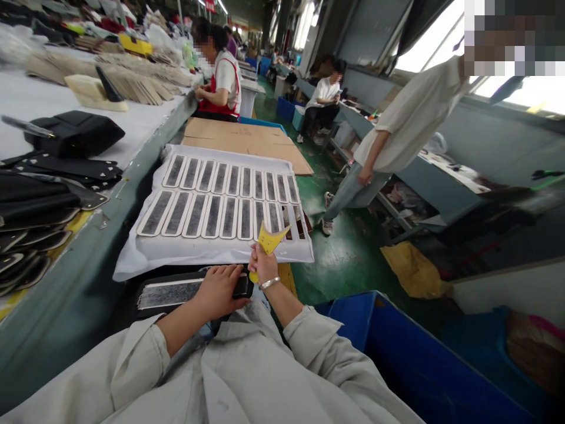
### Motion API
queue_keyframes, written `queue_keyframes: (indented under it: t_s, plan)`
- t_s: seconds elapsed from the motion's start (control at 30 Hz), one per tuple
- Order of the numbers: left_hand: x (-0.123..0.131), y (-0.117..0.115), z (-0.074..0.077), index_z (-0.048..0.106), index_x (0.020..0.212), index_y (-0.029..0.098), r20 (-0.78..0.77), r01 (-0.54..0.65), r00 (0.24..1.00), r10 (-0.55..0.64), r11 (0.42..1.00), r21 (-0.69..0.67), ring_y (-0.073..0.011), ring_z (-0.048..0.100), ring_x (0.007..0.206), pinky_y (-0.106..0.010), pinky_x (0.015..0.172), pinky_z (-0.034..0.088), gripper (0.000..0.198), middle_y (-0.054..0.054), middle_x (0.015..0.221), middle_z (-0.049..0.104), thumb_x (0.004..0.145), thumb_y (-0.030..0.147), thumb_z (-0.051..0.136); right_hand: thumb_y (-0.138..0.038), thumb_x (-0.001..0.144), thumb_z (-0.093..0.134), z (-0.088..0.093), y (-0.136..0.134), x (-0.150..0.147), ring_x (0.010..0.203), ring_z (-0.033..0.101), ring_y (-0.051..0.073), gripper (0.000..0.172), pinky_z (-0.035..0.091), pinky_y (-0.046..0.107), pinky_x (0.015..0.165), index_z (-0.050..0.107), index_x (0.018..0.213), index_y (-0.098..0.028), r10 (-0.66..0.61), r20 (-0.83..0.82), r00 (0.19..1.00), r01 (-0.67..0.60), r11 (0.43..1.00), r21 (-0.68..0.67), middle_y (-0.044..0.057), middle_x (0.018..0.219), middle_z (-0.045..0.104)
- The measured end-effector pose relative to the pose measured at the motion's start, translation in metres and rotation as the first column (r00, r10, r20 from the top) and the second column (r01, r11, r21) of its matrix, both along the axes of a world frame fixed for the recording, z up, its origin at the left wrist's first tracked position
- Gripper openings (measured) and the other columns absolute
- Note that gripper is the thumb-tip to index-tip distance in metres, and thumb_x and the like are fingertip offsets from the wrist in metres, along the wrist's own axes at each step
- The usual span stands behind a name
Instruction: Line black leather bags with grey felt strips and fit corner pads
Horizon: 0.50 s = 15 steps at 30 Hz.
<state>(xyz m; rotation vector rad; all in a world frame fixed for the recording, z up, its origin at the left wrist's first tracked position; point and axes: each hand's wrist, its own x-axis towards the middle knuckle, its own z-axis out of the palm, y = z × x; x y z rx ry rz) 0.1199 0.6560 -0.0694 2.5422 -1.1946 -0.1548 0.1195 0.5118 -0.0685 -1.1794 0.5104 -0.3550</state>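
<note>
Across my lap lies a long black padded piece with a grey speckled panel (170, 293) on its upper face. My left hand (219, 292) lies over its right part, fingers at the far edge and thumb at the near side, gripping it. In my right hand (265, 266), fingers are wrapped round a yellow flat tool (271, 237) with a forked, notched end pointing up. Just beyond both hands, a white cloth-covered board (212, 252) bears two rows of white-bordered panels (206, 217) with grey centres. The tool's fork overlaps the board's near right corner in view.
A workbench edge (95, 247) runs along the left, with stacked black pieces (33, 203) and a black case-like item (75, 134). Behind the board is cardboard (247, 138). A blue bin (397, 353) stands at right. A person (406, 118) stands in the aisle; others sit farther back.
</note>
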Motion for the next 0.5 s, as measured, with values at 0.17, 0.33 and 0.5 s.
queue_keyframes:
  t_s: [0.17,0.33,0.5]
  plan:
    - [-0.002,0.0,-0.01,0.036,0.137,0.015,0.11,0.03,0.993,-0.034,0.999,0.033,-0.0302,0.044,0.115,-0.044,0.097,0.027,0.075,-0.015,0.133,0.047,0.077,0.057,0.051,-0.046,0.061,0.07,-0.026,-0.007,-0.041,0.038,0.029,0.004,0.039,0.029,0.018,0.036,0.045,0.074,-0.019,-0.038,-0.091,0.995,0.042,0.998,0.041,-0.012,0.048,0.034]
    - [-0.003,0.001,-0.016,0.035,0.139,0.014,0.144,0.047,0.988,-0.056,0.997,0.066,-0.032,0.042,0.117,-0.045,0.097,0.027,0.076,-0.016,0.136,0.044,0.078,0.058,0.051,-0.042,0.06,0.071,-0.05,0.007,-0.068,0.048,0.041,0.006,0.04,0.034,0.019,0.044,0.05,0.082,-0.016,0.045,-0.161,0.986,-0.038,0.998,0.041,-0.008,0.06,0.049]
    - [-0.001,-0.003,-0.008,0.041,0.135,0.014,0.123,0.036,0.991,-0.043,0.997,0.063,-0.0314,0.045,0.111,-0.044,0.095,0.031,0.073,-0.016,0.132,0.048,0.075,0.051,0.058,-0.034,0.064,0.066,-0.042,0.002,-0.06,0.049,0.039,0.007,0.03,0.033,0.02,0.047,0.05,0.083,-0.017,0.132,-0.209,0.969,-0.163,0.976,-0.141,-0.008,0.058,0.046]
